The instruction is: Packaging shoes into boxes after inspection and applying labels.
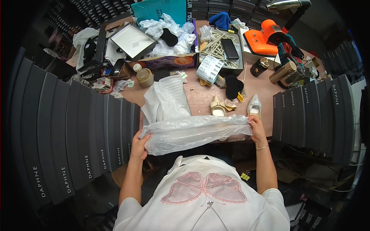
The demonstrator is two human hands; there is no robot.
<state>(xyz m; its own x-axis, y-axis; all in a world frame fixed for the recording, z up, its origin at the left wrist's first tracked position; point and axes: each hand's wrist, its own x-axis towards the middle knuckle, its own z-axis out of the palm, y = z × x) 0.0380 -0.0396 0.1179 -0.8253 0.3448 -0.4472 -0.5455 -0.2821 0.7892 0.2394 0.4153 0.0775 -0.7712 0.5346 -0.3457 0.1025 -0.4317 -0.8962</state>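
Observation:
A long, crinkled sheet of translucent white plastic film (192,133) stretches between my two hands above the table's near edge. My left hand (140,144) pinches its left end, and my right hand (256,128) grips the right end. Just beyond the film stands a cream shoe with a bow (217,106). To its right, close to my right hand, another pale shoe (254,106) has white wrapping in its toe. White foam sheets (166,99) lie in a pile past my left hand. The film hides part of the table and whatever is under it.
Tall stacks of dark shoe boxes rise at the left (73,134) and right (316,115). At the back are a carton of crumpled white paper (169,59), a box of sticks (212,42) with a phone (230,49), a bottle (144,76) and an orange device (262,40).

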